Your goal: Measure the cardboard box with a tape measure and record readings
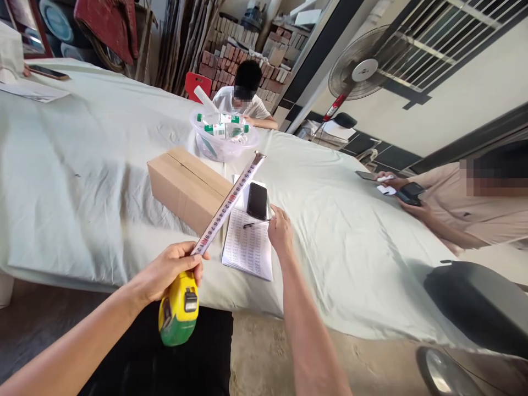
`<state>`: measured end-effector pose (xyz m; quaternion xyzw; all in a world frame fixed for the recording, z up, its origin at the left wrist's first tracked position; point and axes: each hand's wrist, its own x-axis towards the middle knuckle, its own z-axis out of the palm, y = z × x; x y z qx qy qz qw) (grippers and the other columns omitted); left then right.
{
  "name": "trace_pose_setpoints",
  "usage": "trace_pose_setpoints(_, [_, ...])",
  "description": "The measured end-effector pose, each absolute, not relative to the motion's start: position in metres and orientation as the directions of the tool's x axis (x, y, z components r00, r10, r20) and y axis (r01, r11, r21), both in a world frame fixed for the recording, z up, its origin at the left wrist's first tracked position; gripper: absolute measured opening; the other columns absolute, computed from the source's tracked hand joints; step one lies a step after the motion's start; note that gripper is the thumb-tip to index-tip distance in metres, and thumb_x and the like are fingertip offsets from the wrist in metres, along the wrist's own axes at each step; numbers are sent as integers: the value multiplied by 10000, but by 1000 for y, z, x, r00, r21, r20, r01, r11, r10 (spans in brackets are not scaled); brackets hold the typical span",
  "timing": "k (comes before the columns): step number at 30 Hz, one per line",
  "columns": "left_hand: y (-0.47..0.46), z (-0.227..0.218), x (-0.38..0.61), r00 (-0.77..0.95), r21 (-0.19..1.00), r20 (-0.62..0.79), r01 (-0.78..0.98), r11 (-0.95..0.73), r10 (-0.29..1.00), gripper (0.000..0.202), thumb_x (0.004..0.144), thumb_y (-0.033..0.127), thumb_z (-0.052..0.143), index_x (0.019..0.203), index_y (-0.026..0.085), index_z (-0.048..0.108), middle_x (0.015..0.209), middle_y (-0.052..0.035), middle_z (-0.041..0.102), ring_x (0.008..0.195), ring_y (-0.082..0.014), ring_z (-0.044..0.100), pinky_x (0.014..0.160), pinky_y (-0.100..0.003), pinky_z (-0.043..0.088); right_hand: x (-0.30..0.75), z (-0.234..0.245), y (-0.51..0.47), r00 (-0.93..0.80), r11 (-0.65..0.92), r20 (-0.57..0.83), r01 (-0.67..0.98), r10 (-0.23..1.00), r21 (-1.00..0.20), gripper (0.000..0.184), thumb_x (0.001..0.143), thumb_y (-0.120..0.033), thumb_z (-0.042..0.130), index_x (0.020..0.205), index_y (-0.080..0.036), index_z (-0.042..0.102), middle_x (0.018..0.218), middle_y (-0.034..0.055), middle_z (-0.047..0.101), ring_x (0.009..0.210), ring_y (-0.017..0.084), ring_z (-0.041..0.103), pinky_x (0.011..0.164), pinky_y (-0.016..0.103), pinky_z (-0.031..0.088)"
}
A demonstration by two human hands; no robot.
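My left hand (169, 269) grips a yellow and green tape measure (178, 308) near the table's front edge. Its blade (229, 204) runs out up and to the right, over the near end of a brown cardboard box (185, 184). My right hand (280, 234) is closed on a dark pen (254, 223) that rests on a printed sheet (247, 242). A black phone (257, 200) lies on the sheet's far end, just beyond the pen.
A white cloth (82, 181) covers the table. A clear tub (223, 144) of green-capped bottles stands behind the box. One person sits at the far end, another at the right holds a phone (408, 193). A fan (363, 63) stands behind; a dark seat (478, 302) is at right.
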<state>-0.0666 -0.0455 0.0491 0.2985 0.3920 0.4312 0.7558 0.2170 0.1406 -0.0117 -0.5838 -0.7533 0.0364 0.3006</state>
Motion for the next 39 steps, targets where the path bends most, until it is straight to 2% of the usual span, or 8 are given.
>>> trace_pose_setpoints(14, [34, 34, 41, 629, 471, -405, -479, 741, 664, 181, 832, 73, 520, 996, 107, 587, 564, -37, 609, 527, -174, 618, 559, -280, 497, 281, -19, 95, -201, 249, 244, 951, 949, -183, 190, 870, -217, 455, 944, -215, 631, 1004, 92, 614, 834, 228, 611, 634, 318, 445])
trace_pose_setpoints(18, [41, 20, 60, 650, 426, -399, -492, 759, 646, 110, 819, 95, 564, 914, 151, 560, 574, -9, 584, 535, -157, 605, 552, -264, 495, 283, -15, 91, 113, 85, 379, 879, 919, -469, 162, 849, -220, 465, 977, -211, 564, 949, 72, 651, 806, 221, 624, 682, 348, 456])
trace_pose_setpoints(21, [43, 8, 67, 664, 401, -391, -500, 767, 637, 82, 826, 125, 569, 777, 164, 515, 571, 8, 549, 525, -134, 579, 541, -251, 497, 274, -15, 85, 329, 159, 361, 508, 872, -847, 179, 846, -272, 508, 1012, -212, 530, 944, 43, 659, 723, 162, 629, 673, 321, 486])
trace_pose_setpoints(24, [41, -1, 66, 682, 400, -367, -499, 769, 633, 141, 830, 160, 579, 724, 169, 486, 583, 3, 545, 537, -130, 575, 525, -240, 494, 262, -21, 78, 260, 199, 214, 85, 942, -976, 213, 850, -381, 558, 969, -205, 581, 914, 33, 657, 688, 130, 617, 620, 276, 484])
trace_pose_setpoints(26, [39, -4, 63, 691, 413, -337, -501, 760, 639, 127, 813, 167, 609, 750, 173, 499, 604, 2, 559, 541, -131, 571, 515, -239, 493, 256, -26, 73, 187, 198, 195, 4, 963, -980, 242, 857, -421, 564, 952, -206, 624, 780, 2, 634, 644, 118, 584, 605, 260, 461])
trace_pose_setpoints(29, [35, -3, 57, 705, 438, -297, -498, 748, 643, 105, 801, 156, 632, 820, 176, 531, 635, 0, 575, 522, -124, 553, 496, -234, 484, 251, -31, 66, 151, 201, 216, 114, 965, -973, 265, 881, -434, 530, 942, -206, 652, 608, -35, 562, 570, 116, 528, 590, 258, 437])
trace_pose_setpoints(34, [32, -2, 53, 718, 455, -270, -491, 742, 641, 97, 819, 169, 619, 884, 176, 548, 686, -8, 580, 532, -111, 546, 505, -219, 470, 243, -28, 57, 162, 169, 262, 436, 951, -884, 241, 895, -358, 444, 926, -192, 616, 719, 18, 684, 635, 158, 606, 661, 298, 470])
trace_pose_setpoints(39, [30, -3, 53, 724, 453, -266, -489, 746, 636, 158, 824, 168, 624, 947, 195, 528, 779, -10, 590, 528, -87, 529, 502, -204, 453, 238, -25, 55, 203, 119, 257, 519, 945, -846, 146, 821, -309, 496, 845, -199, 589, 684, 20, 694, 624, 178, 634, 637, 292, 485])
